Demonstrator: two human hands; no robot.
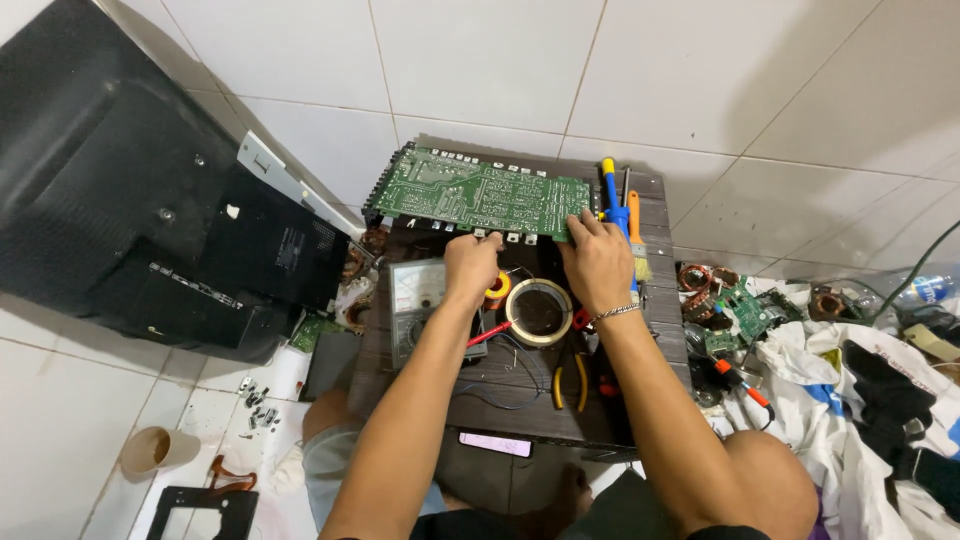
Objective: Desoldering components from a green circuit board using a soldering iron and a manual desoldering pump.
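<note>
A large green circuit board (pixel 470 192) stands tilted at the far edge of a small dark wooden table (pixel 420 400). My left hand (pixel 470 265) grips the board's near edge around its middle. My right hand (pixel 597 262), with a bracelet on the wrist, holds the same edge near the right corner. Just below my hands lie a roll of tape (pixel 539 311), a small yellow spool (pixel 497 288) and an analogue multimeter (pixel 417 292) with a red probe (pixel 488 333).
A blue-handled tool (pixel 611 196) and a brush (pixel 637 243) lie at the table's right. Yellow pliers (pixel 570 380) and a phone (pixel 494 443) sit near me. A black TV back panel (pixel 130 200) lies left. Coils, small boards (pixel 745 310) and cloth are right; a cup (pixel 157 449) and screws left.
</note>
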